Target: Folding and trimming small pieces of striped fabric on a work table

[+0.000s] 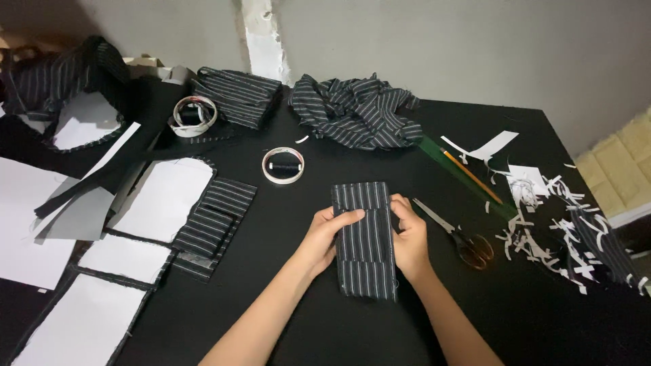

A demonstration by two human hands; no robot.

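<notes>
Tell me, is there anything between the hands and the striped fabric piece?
Nothing visible. The left hand and the right hand both grip the striped fabric piece directly at its sides, over the black table.

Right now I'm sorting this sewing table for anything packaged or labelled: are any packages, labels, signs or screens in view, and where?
None in view: no package, label, sign or screen.
Nearest things: blank white paper pieces at the table's left.
Both hands hold a folded black striped cloth at the centre.
</notes>
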